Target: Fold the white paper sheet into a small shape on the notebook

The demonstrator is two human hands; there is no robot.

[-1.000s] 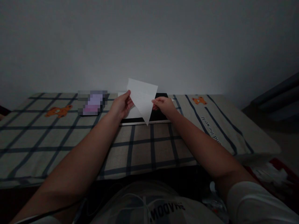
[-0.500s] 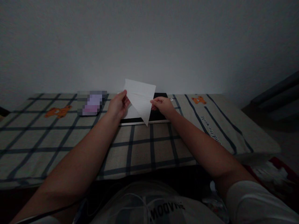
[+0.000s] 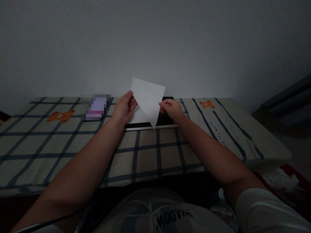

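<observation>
A folded sheet of white paper (image 3: 151, 95) is held up between my two hands, its lower end narrowing to a point. My left hand (image 3: 125, 106) pinches its left edge between thumb and fingers. On the right edge, the fingertips of my right hand (image 3: 170, 108) are closed on the paper. Below it lies a flat black board (image 3: 167, 119) with a pale front edge. More white paper (image 3: 138, 116) rests on the board's left part, partly hidden by the held sheet and my left hand.
A checked tablecloth (image 3: 155, 155) with printed orange bears covers the table. To the left lies a phone-like object (image 3: 97, 108) with a blurred lilac screen. A grey wall (image 3: 155, 42) stands right behind the table. Dim items in red and white (image 3: 284, 181) sit low at the right.
The paper has moved slightly up and to the right, its top edge tilting down more to the right. My right hand has shifted a little right with it; both hands keep their hold.
</observation>
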